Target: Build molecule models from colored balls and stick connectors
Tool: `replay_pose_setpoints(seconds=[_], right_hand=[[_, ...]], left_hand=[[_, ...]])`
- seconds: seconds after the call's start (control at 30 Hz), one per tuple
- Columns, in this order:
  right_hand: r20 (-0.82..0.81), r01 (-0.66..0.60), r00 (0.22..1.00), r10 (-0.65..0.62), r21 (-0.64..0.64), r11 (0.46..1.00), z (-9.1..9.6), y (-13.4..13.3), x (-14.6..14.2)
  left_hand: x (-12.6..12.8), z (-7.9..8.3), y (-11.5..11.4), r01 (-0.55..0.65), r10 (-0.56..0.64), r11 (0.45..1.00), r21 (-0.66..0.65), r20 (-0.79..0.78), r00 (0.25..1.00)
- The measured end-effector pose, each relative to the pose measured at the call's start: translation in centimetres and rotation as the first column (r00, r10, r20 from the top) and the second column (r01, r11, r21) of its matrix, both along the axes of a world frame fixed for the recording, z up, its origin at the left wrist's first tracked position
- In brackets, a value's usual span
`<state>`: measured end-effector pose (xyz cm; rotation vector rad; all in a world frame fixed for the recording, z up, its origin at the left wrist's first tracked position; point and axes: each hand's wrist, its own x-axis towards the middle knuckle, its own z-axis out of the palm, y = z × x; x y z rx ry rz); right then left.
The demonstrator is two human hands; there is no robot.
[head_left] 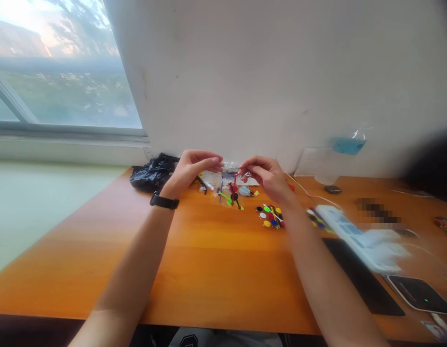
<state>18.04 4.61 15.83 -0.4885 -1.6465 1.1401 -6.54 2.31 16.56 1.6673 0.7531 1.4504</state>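
Note:
My left hand (194, 171), with a black band on its wrist, and my right hand (264, 176) are raised over the far part of an orange wooden table (194, 270). Both pinch the ends of a small clear plastic bag (230, 167) stretched between them, fingers curled together. A red stick piece (235, 182) hangs just below the right fingertips. Under the hands lie green, red and black stick pieces (231, 197) and a pile of small coloured round pieces (271, 217).
A crumpled black plastic bag (153, 172) lies at the table's far left corner. To the right are a white power strip (353, 231), a black pad (364, 277), a dark device (418, 293) and a white cable (306, 193). A window is at upper left.

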Motion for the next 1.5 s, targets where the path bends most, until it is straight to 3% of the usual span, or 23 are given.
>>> replay_pose_setpoints(seconds=[0.23, 0.3, 0.4, 0.5, 0.67, 1.0, 1.5], right_hand=[[0.069, 0.068, 0.995, -0.074, 0.08, 0.994, 0.2, -0.1, 0.3], [0.049, 0.138, 0.988, -0.146, 0.14, 0.98, 0.7, -0.5, 0.2], [0.11, 0.262, 0.945, -0.309, 0.315, 0.912, 1.6, -1.7, -0.5], [0.335, 0.201, 0.87, -0.361, 0.427, 0.882, 2.0, -2.8, -1.4], [0.524, 0.124, 0.789, -0.32, 0.375, 0.919, 1.9, -3.2, -1.5], [0.488, 0.035, 0.861, -0.143, 0.224, 0.974, 2.2, -2.2, 0.3], [0.402, 0.095, 0.902, -0.159, 0.174, 0.98, 3.4, -2.3, 3.4]], left_hand=[[0.6, 0.2, 0.0, -0.152, 0.152, 0.988, 0.039, -0.017, 0.988], [0.8, 0.1, 0.1, -0.134, 0.134, 0.99, 0.046, -0.003, 0.991], [1.3, 0.2, -0.2, -0.051, 0.052, 0.997, 0.06, -0.017, 0.998], [1.7, 0.4, -0.7, 0.036, -0.031, 0.998, 0.053, -0.085, 0.996], [1.4, 0.7, -1.2, 0.084, -0.08, 0.996, 0.024, -0.143, 0.987], [1.2, 1.2, -1.5, 0.059, -0.058, 0.998, 0.006, -0.148, 0.987], [0.3, 1.5, -1.8, -0.006, 0.005, 1.0, -0.013, -0.09, 0.996]])
